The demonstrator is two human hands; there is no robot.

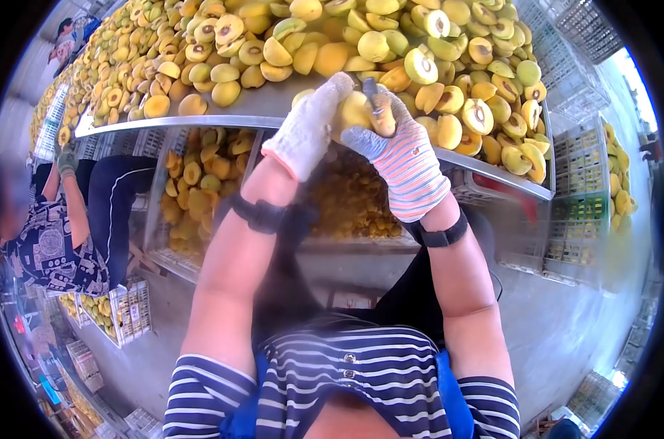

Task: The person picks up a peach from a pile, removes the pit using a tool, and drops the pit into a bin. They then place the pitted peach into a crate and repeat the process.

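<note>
Left hand (308, 126), white knit glove, upper centre of frame: fingers curled closed. Right hand (396, 157), striped grey-pink glove, touching it, fist clenched. Bare forearms reach upward, converging; black wrist straps (262, 214) on both.

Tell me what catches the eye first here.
A huge heap of halved yellow fruit covers the metal table across the top of the view. At its edge, the left hand in a white glove grips a single fruit, while the right hand in a striped glove presses a small tool into it. Another person sits at the left.
</note>
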